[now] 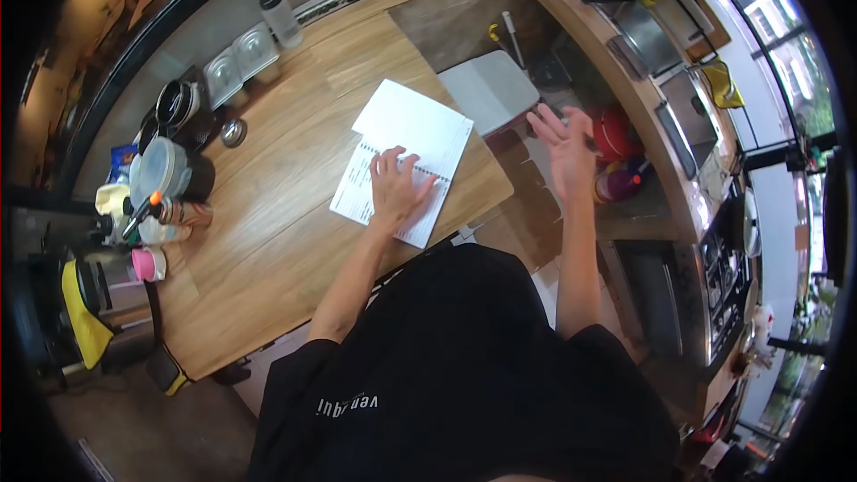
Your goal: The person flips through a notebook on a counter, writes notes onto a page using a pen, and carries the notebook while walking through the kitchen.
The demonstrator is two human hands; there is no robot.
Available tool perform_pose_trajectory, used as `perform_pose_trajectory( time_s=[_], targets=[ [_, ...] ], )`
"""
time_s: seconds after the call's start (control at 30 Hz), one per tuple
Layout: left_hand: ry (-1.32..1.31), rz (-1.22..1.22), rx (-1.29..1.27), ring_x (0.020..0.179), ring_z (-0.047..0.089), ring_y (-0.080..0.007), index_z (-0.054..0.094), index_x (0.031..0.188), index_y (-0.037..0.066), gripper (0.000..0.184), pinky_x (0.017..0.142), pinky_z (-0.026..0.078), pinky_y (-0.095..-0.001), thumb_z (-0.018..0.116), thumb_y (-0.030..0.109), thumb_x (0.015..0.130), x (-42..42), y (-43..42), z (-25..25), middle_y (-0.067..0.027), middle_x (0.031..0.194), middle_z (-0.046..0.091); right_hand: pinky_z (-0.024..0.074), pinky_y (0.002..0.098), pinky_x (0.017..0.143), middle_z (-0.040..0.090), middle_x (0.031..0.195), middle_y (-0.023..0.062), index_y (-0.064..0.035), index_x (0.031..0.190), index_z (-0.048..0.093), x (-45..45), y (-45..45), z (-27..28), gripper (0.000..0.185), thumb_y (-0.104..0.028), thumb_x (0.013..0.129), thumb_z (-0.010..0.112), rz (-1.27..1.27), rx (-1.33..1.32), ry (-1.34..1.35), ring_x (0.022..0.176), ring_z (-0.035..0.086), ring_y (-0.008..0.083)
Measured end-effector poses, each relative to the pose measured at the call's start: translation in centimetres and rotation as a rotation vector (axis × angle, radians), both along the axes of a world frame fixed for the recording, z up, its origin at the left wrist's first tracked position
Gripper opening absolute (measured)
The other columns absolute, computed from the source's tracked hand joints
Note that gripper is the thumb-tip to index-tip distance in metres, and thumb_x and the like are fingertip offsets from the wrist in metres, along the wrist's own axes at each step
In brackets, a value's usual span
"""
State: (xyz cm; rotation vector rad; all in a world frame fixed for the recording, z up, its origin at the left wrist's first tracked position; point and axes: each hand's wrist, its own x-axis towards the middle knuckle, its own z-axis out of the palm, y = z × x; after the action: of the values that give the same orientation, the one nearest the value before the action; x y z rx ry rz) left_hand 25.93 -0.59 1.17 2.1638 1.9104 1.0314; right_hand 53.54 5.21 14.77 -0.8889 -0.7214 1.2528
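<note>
A spiral-bound notebook lies spread on the wooden table, with printed or written lines on its pages. On top of its far part is a blank-looking white sheet or page. My left hand rests on the notebook near the spiral, palm down and fingers spread. Raised in the air past the table's right edge is my right hand, its fingers apart and nothing in them. Part of the notebook is hidden under my left hand.
Along the table's far left side stand a lidded tub, clear containers, a shaker bottle and a pink cup. To the right runs a counter with a stove. A white bin lid sits behind the table.
</note>
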Motion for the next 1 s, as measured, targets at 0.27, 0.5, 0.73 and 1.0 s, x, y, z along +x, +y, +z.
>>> perform_pose_trajectory(
  time_s=[0.27, 0.5, 0.73, 1.0],
  targets=[
    [0.064, -0.043, -0.119, 0.137, 0.042, -0.0327, 0.064, 0.123, 0.011, 0.050, 0.115, 0.025, -0.0600, 0.067, 0.046, 0.087, 0.2, -1.8, -0.5, -0.0121, 0.135, 0.055, 0.0522, 0.0411, 0.088, 0.069, 0.106, 0.0215, -0.0044, 0.112, 0.055, -8.9, 9.2, -12.2, 0.061, -0.048, 0.079, 0.083, 0.126, -0.163, -1.419, 0.102, 0.067, 0.0352],
    [-0.009, -0.082, -0.180, 0.143, 0.037, -0.0338, 0.060, 0.128, 0.013, 0.063, 0.113, 0.024, -0.0655, 0.071, 0.054, 0.081, -1.6, -1.0, -1.7, -0.0121, 0.138, 0.053, 0.0515, 0.0436, 0.083, 0.068, 0.096, 0.0177, -0.0050, 0.108, 0.055, -6.8, 13.5, -18.9, 0.059, -0.033, 0.069, 0.090, 0.030, -0.092, -1.328, 0.091, 0.066, 0.0343],
    [0.152, 0.198, -0.363, 0.147, 0.028, -0.0381, 0.060, 0.135, 0.017, 0.071, 0.112, 0.016, -0.0747, 0.067, 0.064, 0.082, -6.4, 1.3, 1.1, -0.0144, 0.152, 0.042, 0.0494, 0.0340, 0.073, 0.054, 0.097, 0.0033, -0.0079, 0.101, 0.049, -3.8, 13.1, -15.8, 0.050, -0.012, 0.071, 0.089, 0.143, -0.092, -0.306, 0.083, 0.057, 0.0182],
    [0.068, 0.438, -0.431, 0.142, 0.033, -0.0370, 0.057, 0.139, 0.016, 0.080, 0.110, 0.020, -0.0674, 0.077, 0.060, 0.075, -5.2, 2.5, 1.5, -0.0171, 0.152, 0.041, 0.0495, 0.0363, 0.071, 0.059, 0.081, 0.0078, -0.0070, 0.098, 0.051, -10.9, 14.7, -16.9, 0.047, -0.017, 0.072, 0.089, 0.175, 0.186, -0.919, 0.074, 0.056, 0.0206]
  ],
)
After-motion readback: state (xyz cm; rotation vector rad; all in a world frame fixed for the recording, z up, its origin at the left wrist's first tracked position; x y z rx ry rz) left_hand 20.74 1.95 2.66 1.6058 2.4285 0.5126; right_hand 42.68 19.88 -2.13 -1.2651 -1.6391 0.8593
